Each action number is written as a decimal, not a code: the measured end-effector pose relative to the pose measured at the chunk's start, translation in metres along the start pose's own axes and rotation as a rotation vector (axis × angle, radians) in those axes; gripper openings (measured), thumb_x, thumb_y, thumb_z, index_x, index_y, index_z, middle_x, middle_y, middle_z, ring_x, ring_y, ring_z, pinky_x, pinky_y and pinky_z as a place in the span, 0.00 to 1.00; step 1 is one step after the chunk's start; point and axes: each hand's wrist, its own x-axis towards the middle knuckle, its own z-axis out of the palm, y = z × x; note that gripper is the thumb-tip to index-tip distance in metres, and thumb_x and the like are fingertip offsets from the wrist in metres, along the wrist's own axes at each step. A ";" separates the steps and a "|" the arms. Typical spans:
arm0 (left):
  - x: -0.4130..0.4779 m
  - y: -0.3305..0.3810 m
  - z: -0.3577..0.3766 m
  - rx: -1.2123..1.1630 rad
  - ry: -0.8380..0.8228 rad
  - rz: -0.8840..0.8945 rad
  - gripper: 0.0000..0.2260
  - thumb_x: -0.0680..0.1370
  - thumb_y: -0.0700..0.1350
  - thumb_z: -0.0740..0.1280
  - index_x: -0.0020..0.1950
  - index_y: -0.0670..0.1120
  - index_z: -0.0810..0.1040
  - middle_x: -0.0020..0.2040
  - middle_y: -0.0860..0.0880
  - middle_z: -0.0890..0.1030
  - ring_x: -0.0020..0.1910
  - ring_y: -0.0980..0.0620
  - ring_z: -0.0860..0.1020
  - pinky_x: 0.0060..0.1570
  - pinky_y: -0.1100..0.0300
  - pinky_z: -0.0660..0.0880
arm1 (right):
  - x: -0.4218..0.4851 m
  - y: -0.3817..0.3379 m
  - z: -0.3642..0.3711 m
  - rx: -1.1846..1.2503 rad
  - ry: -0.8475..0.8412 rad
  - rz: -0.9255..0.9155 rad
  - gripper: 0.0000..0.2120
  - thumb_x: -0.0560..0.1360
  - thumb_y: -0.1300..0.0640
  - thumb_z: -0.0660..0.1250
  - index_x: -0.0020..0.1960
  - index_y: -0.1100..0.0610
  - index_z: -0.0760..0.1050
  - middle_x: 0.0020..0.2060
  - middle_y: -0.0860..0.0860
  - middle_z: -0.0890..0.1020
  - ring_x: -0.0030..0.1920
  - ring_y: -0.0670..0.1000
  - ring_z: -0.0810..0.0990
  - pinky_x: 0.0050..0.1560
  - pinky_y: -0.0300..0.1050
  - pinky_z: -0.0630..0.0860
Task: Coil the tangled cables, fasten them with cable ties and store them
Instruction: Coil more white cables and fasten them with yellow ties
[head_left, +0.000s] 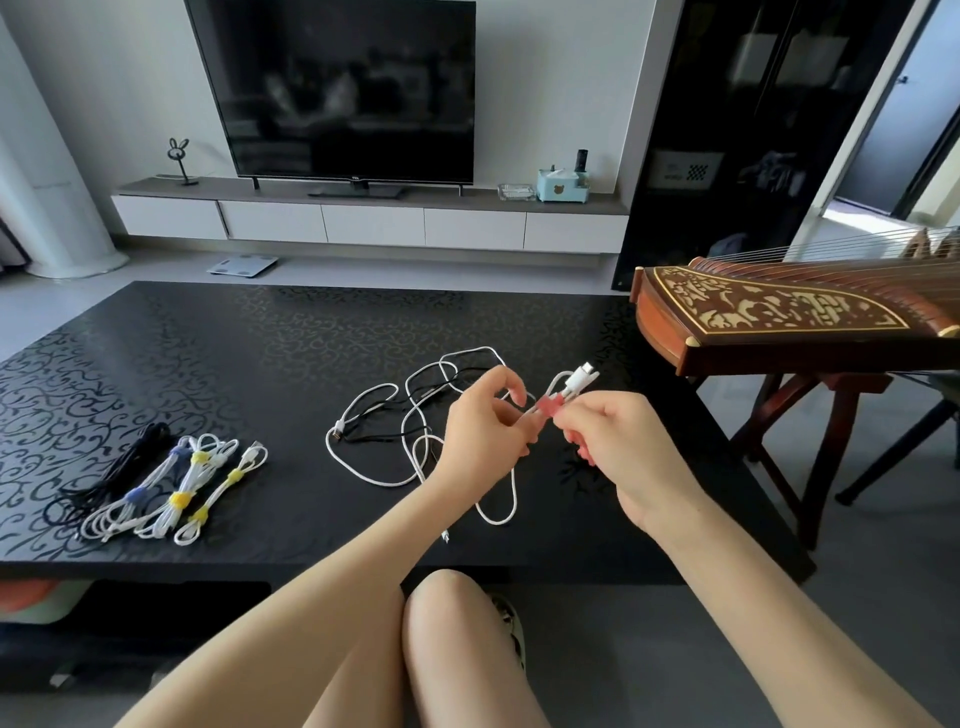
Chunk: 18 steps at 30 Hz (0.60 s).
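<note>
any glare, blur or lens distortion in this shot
Head view: the wide lens curves the white pillar at left; the large dark television screen mirrors the room faintly; the sunlit floor past the right doorway is overexposed; the pink cable tie and white cable held in the left hand and right hand look slightly smeared.

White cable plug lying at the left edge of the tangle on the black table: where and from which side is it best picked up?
Pinch the rigid white cable plug itself, not the limp cord. Come from above and the left: it lies flat on the black patterned table, bare surface to its left, while a thin black cable crosses on its right.
</note>
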 end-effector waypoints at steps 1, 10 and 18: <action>0.000 0.000 0.001 0.063 -0.010 0.062 0.10 0.76 0.47 0.70 0.40 0.49 0.69 0.28 0.52 0.78 0.25 0.56 0.74 0.29 0.63 0.71 | -0.001 0.001 0.000 0.039 0.010 0.003 0.13 0.73 0.64 0.64 0.34 0.72 0.69 0.29 0.57 0.67 0.33 0.51 0.65 0.36 0.43 0.64; -0.003 0.004 0.001 0.153 -0.176 0.199 0.05 0.82 0.48 0.57 0.48 0.48 0.63 0.35 0.51 0.78 0.30 0.52 0.74 0.30 0.63 0.68 | -0.006 0.006 0.001 0.119 -0.016 -0.136 0.15 0.73 0.70 0.63 0.29 0.61 0.76 0.40 0.52 0.81 0.34 0.37 0.76 0.35 0.30 0.70; 0.005 0.009 0.003 0.307 -0.195 0.232 0.07 0.83 0.47 0.55 0.46 0.48 0.65 0.27 0.63 0.75 0.25 0.60 0.69 0.26 0.67 0.63 | -0.001 0.014 -0.001 0.039 0.008 -0.146 0.09 0.73 0.67 0.64 0.35 0.66 0.78 0.40 0.51 0.82 0.37 0.40 0.76 0.40 0.35 0.70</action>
